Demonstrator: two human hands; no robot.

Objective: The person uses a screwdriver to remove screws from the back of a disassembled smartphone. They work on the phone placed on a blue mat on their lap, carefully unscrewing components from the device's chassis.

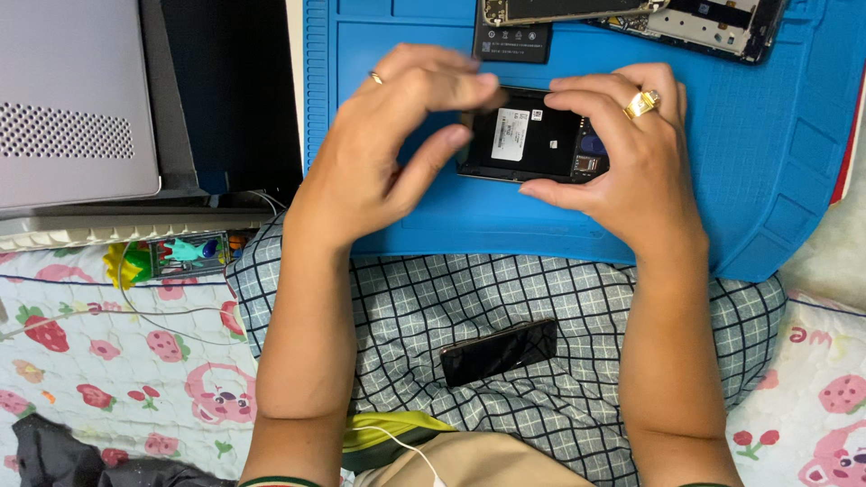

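Note:
An opened black phone point(534, 137) with its back removed lies on a blue work mat point(740, 153); a white label and inner parts show. My left hand point(388, 149), with a ring, grips the phone's left end, thumb and fingers pinching its edge. My right hand point(622, 153), wearing a gold ring, holds the phone's right end, fingers curled over the top edge.
A black battery point(512, 42) and further dismantled phone parts point(713, 22) lie at the mat's far edge. A black phone point(499, 352) rests on the checked pillow point(505, 307) under my arms. A grey laptop point(72, 99) sits left, above a patterned sheet point(108, 361).

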